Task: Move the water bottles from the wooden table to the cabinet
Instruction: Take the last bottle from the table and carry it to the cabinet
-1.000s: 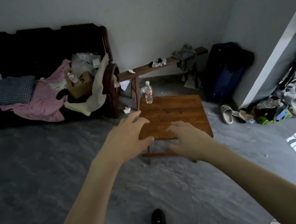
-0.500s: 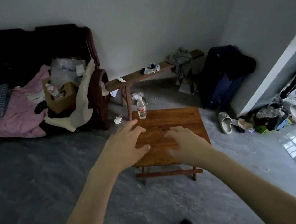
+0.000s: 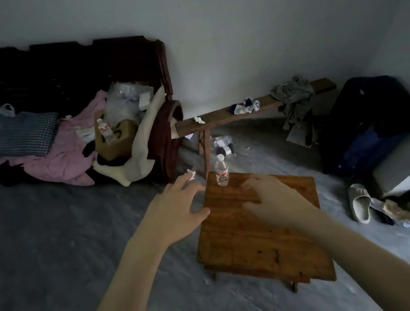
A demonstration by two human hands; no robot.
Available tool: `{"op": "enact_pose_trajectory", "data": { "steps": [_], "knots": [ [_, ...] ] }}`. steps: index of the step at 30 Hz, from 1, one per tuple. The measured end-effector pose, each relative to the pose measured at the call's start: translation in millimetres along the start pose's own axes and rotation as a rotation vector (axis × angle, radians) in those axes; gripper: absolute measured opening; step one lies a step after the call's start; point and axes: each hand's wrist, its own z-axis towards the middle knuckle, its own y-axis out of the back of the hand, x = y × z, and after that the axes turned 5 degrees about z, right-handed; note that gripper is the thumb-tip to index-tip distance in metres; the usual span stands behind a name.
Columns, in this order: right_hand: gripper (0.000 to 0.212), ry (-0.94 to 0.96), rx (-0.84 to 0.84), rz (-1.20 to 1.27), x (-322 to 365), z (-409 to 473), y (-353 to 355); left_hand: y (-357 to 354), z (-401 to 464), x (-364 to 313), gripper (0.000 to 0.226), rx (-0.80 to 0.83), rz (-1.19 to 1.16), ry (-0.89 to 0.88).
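Note:
One clear water bottle (image 3: pixel 221 170) with a white cap and red label stands upright at the far left corner of the small wooden table (image 3: pixel 256 249). My left hand (image 3: pixel 177 210) hovers at the table's left edge, fingers spread, holding nothing, a short way left of and nearer to me than the bottle. My right hand (image 3: pixel 277 197) hovers above the tabletop, fingers apart and empty, just right of the bottle. A second bottle (image 3: pixel 106 130) lies tilted in a cardboard box (image 3: pixel 118 142) on the dark wooden couch. No cabinet is in view.
A dark wooden couch (image 3: pixel 73 76) piled with clothes sits at the back left. A narrow wooden bench (image 3: pixel 222 116) with socks and a rag runs behind the table. A dark suitcase (image 3: pixel 371 126) stands at the right, with slippers (image 3: pixel 359 203) and clothes on the floor.
I have stepped closer, so the table looks larger and nearer. Both hands have reached further forward toward the bottle, still empty and open.

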Motion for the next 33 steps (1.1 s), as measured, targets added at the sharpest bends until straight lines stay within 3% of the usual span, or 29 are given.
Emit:
{"op": "enact_pose_trajectory", "data": {
  "steps": [6,10,16,25,33],
  "knots": [
    [0.053,0.01,0.045,0.022,-6,58,7,11,49,17,0.051,0.022,0.007,0.037],
    [0.043,-0.034,0.039,0.028,-6,102,18,12,101,40,0.052,0.035,0.005,0.003],
    [0.046,-0.132,0.034,0.014,-28,156,18,-14,187,60,0.052,0.079,-0.033,-0.065],
    [0.068,-0.304,0.001,0.122,-92,221,-49,-90,285,74,0.054,0.208,-0.022,0.021],
    [0.068,-0.406,0.027,0.246,-157,277,-110,-171,352,95,0.06,0.295,-0.061,0.184]
  ]
}}
